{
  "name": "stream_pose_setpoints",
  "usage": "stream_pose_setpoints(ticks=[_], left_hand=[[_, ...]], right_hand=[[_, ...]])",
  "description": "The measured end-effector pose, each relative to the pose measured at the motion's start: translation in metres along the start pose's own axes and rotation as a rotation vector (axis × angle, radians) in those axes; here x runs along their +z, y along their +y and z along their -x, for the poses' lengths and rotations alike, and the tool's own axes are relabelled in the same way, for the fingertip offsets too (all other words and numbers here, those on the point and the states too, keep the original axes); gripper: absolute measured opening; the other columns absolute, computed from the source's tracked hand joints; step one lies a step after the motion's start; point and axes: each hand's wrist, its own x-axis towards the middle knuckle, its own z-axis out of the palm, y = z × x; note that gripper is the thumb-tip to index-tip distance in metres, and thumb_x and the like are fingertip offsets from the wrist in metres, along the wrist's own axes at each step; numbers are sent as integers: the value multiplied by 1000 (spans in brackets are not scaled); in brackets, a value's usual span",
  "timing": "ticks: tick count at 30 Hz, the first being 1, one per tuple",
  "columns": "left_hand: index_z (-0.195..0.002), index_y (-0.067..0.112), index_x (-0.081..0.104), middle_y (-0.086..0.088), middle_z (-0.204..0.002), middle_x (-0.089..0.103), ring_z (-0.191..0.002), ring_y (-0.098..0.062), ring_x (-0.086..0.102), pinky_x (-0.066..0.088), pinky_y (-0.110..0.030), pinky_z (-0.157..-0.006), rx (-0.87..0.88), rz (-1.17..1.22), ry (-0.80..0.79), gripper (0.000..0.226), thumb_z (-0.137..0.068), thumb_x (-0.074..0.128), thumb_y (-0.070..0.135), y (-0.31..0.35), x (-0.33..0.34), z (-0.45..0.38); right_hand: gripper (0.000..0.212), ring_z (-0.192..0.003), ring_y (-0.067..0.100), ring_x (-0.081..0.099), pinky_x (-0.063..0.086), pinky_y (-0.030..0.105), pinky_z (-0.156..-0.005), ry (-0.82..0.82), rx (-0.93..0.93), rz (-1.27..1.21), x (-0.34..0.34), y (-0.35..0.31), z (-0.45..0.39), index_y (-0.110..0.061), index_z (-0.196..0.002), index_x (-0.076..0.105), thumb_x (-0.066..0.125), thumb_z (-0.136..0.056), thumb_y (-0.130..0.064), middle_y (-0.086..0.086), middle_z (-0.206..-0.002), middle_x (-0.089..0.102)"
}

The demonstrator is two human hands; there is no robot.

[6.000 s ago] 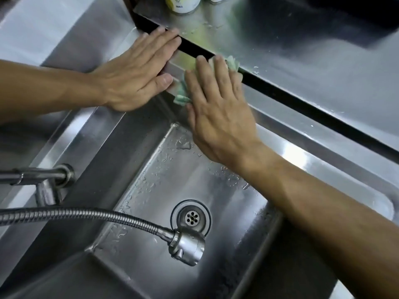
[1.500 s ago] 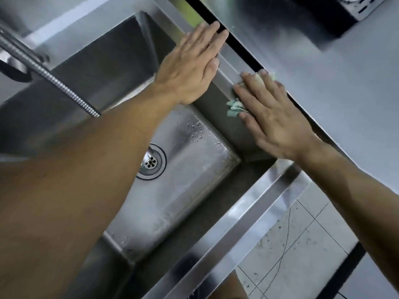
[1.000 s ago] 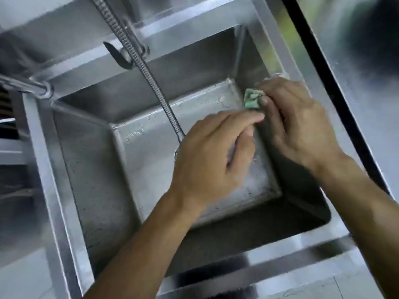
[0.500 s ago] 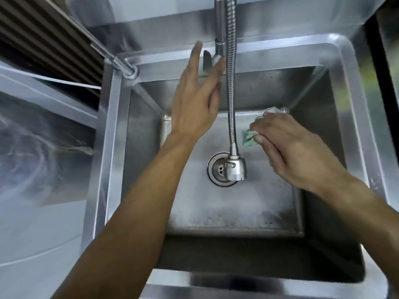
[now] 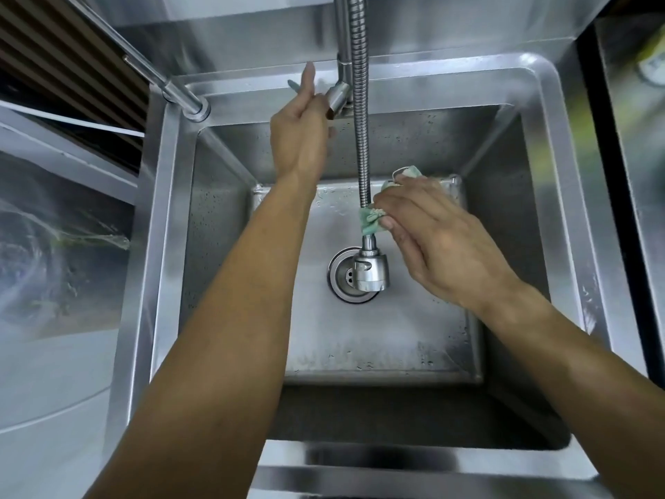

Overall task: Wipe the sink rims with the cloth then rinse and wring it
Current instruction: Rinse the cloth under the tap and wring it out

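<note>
Both hands over sink (image 5: pixel 532 88): R hand (image 5: pixel 442 243) holds cloth (image 5: pixel 370 221).

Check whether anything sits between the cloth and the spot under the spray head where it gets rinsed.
Nothing visible blocks it. The right hand holds the green cloth against the flexible hose, just above the spray head; the basin below the head is open down to the drain. The left hand is at the tap handle.

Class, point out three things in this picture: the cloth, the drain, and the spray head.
cloth (image 5: pixel 370 222), head view, on the green fold beside the hose.
drain (image 5: pixel 342 276), head view, on its metal ring.
spray head (image 5: pixel 371 272), head view, on its body.
</note>
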Motion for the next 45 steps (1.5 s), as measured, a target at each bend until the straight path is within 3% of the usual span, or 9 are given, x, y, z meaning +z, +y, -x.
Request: stream_pose_setpoints(ticks=[6,12,16,20,23,27,32,38,45], left_hand=[[-142,37,59,3,-118,73,-87,-22,71,56,-29,-65,-165,180,-50,42,-103,53,21,10,-4,1],[-150,38,49,24,-114,74,-104,-20,73,63,-34,-80,148,-137,-99,49,-103,56,24,-29,-26,37],[-121,18,74,6,-86,77,-73,-14,70,52,-17,-67,82,-106,-136,34,-101,53,2,-68,-59,106],[-108,20,70,0,-100,76,-95,-18,71,55,-30,-79,-139,13,-367,25,-90,56,8,-97,-79,157],[-115,26,62,4,-124,71,-116,-23,67,54,-45,-95,-456,-37,-659,41,-74,64,21,-120,-80,163],[-141,42,50,9,-134,65,-124,-16,63,51,-40,-103,-638,-25,-1014,74,-76,78,22,-143,-62,166],[-136,24,61,-9,-127,73,-113,-30,72,57,-44,-100,-701,-56,-857,42,-95,73,19,-166,-44,145],[-130,25,67,1,-107,79,-90,-18,75,59,-29,-68,-634,-124,-551,44,-89,80,33,-181,-49,112],[-120,31,64,3,-108,72,-94,-17,71,62,-41,-85,-372,-104,-531,34,-92,71,13,-173,-40,100]], right_hand=[[30,-131,35,56,41,51,-115,-34,18,-34,5,-6,6,-1,-127,64,46,-110,-17,13,-129,65],[31,-127,32,57,44,47,-113,-41,93,-112,5,-17,12,0,-128,64,45,-109,-16,12,-127,65],[27,-109,7,62,52,24,-93,-10,279,-403,-7,-34,28,-9,-126,66,45,-110,-16,-5,-118,66],[25,-57,13,54,45,19,-59,-103,723,-898,-10,-48,53,-23,-110,74,49,-108,-23,-2,-78,68],[25,-80,34,71,57,36,-72,-296,908,-1081,-4,-42,69,-19,-101,78,54,-105,-25,15,-90,77],[21,-88,17,77,56,20,-69,-574,1132,-1163,12,-34,70,-21,-94,80,61,-100,-16,0,-93,82],[42,-78,22,78,60,26,-66,-651,1333,-1320,51,-26,56,-16,-97,79,42,-106,-32,12,-97,80],[39,-118,31,69,52,45,-107,-554,1256,-1354,88,6,60,-19,-132,66,57,-99,-37,14,-125,73],[26,-76,-6,66,50,10,-72,-244,922,-910,99,7,67,-24,-115,72,68,-96,-6,-20,-83,73]])
